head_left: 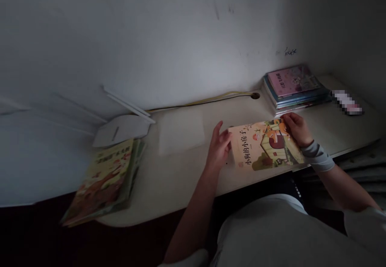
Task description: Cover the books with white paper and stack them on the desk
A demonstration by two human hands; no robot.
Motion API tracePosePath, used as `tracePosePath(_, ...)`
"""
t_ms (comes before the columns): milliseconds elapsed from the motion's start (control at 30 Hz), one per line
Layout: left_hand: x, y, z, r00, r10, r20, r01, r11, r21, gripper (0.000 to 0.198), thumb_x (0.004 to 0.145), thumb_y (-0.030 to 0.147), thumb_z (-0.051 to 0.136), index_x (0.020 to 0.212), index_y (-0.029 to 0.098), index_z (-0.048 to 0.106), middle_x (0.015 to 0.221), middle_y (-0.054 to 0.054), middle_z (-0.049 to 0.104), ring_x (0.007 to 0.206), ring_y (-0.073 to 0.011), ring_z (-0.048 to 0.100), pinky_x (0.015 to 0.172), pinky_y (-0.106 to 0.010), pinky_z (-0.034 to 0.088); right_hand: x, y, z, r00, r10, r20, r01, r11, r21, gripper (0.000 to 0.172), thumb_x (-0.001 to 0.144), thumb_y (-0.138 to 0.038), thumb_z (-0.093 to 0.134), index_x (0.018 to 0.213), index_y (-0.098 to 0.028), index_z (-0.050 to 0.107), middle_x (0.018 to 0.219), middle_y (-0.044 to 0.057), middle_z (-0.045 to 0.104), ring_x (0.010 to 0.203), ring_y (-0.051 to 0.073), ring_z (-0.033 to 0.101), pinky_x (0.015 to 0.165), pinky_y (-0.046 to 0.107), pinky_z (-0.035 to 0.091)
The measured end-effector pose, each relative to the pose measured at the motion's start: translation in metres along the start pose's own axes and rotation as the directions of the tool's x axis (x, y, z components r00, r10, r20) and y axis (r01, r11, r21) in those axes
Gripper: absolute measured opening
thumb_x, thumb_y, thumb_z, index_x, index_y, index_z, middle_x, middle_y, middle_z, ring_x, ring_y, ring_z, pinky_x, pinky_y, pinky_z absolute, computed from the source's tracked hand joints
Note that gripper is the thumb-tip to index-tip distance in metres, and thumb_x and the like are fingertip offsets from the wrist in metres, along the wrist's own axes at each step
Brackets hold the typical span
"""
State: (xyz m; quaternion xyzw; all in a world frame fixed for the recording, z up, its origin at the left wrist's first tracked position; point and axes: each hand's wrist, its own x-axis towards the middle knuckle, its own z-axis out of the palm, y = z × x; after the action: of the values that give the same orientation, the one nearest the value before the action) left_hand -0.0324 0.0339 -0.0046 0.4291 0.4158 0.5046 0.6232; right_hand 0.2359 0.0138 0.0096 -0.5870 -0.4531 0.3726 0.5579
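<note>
Thin picture book [267,145]; doghouse cover; lying flat

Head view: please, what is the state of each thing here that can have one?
Picture book, closed, cover up, lying on the desk.
Left hand, open, fingers at the book's left edge.
Right hand, curled over the book's far edge.
Book stack, piled in the desk corner, pink book on top.
Second book stack, overhanging the desk's front edge.
White router, lying down, antennas folded flat.
Yellow cable, running into the desk's hole.
</note>
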Motion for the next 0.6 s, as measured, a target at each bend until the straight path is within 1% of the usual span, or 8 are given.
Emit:
tracePosePath(133,-0.017,-0.013,0.016,0.984,0.075,-0.16,-0.036,0.972,0.231,0.065,0.08,0.051,0.061,0.135,0.029,0.034,0.086,-0.001,0.06,0.082,-0.0168,0.062,0.071,-0.03,0.05,0.0,-0.002,0.006,0.998,-0.055,-0.017,0.053,0.995,-0.083,0.038,0.075,-0.058,0.059,0.076,-0.019,0.06,0.051,-0.006,0.044,0.046,0.009,0.037,0.043,0.024,0.031)
tracePosePath(200,-0.022,-0.016,0.027,0.947,0.216,-0.239,-0.119,0.924,0.363,0.057,0.087,0.053,0.051,0.136,0.028,0.034,0.087,-0.002,0.059,0.082,-0.0171,0.061,0.072,-0.031,0.05,0.0,-0.001,0.009,0.997,-0.07,-0.03,0.067,0.994,-0.084,0.037,0.076,-0.057,0.058,0.076,-0.02,0.059,0.05,-0.006,0.043,0.044,0.009,0.037,0.042,0.024,0.031)
tracePosePath(267,-0.023,-0.015,0.038,0.877,0.409,-0.252,-0.268,0.851,0.451,0.055,0.091,0.051,0.043,0.138,0.028,0.029,0.088,-0.003,0.058,0.082,-0.0174,0.06,0.073,-0.033,0.05,0.001,0.002,0.011,0.999,-0.037,-0.013,0.037,0.997,-0.067,0.036,0.075,-0.057,0.058,0.078,-0.021,0.058,0.05,-0.007,0.044,0.043,0.009,0.038,0.042,0.024,0.032)
tracePosePath(333,-0.022,-0.01,0.048,0.761,0.626,-0.169,-0.474,0.715,0.514,0.057,0.091,0.049,0.041,0.141,0.029,0.024,0.096,-0.005,0.058,0.087,-0.0191,0.06,0.074,-0.035,0.051,0.003,0.006,0.008,0.998,0.039,0.053,-0.038,0.999,-0.021,0.036,0.071,-0.057,0.062,0.079,-0.022,0.058,0.052,-0.006,0.049,0.044,0.01,0.042,0.043,0.024,0.034)
tracePosePath(400,-0.018,-0.002,0.057,0.641,0.767,0.03,-0.643,0.515,0.567,0.056,0.089,0.047,0.046,0.14,0.03,0.03,0.106,-0.007,0.058,0.095,-0.0215,0.058,0.079,-0.038,0.051,0.008,0.007,-0.002,0.987,0.108,0.122,-0.114,0.992,0.045,0.038,0.066,-0.056,0.066,0.08,-0.022,0.057,0.056,-0.005,0.054,0.047,0.011,0.047,0.045,0.025,0.038)
tracePosePath(433,-0.014,0.004,0.061,0.607,0.781,0.147,-0.691,0.427,0.583,0.053,0.087,0.045,0.05,0.136,0.03,0.037,0.108,-0.007,0.059,0.098,-0.0223,0.057,0.082,-0.04,0.05,0.012,0.005,-0.01,0.983,0.123,0.136,-0.133,0.989,0.068,0.039,0.065,-0.055,0.068,0.08,-0.022,0.057,0.058,-0.005,0.056,0.048,0.012,0.049,0.047,0.026,0.04)
tracePosePath(500,-0.003,0.014,0.069,0.62,0.715,0.323,-0.718,0.351,0.601,0.046,0.084,0.038,0.056,0.128,0.029,0.047,0.111,-0.007,0.06,0.103,-0.0228,0.056,0.089,-0.042,0.048,0.025,0.0,-0.031,0.99,0.108,0.095,-0.113,0.992,0.048,0.037,0.067,-0.054,0.068,0.08,-0.021,0.057,0.06,-0.004,0.058,0.051,0.013,0.05,0.049,0.027,0.041)
tracePosePath(600,0.026,0.02,0.084,0.747,0.524,0.408,-0.653,0.467,0.596,0.057,0.079,0.032,0.064,0.132,0.028,0.043,0.124,-0.008,0.055,0.115,-0.0237,0.052,0.098,-0.043,0.045,0.059,-0.016,-0.067,0.998,-0.012,-0.059,0.002,0.984,-0.179,0.027,0.077,-0.045,0.063,0.08,-0.018,0.06,0.062,-0.003,0.058,0.053,0.012,0.049,0.053,0.027,0.04)
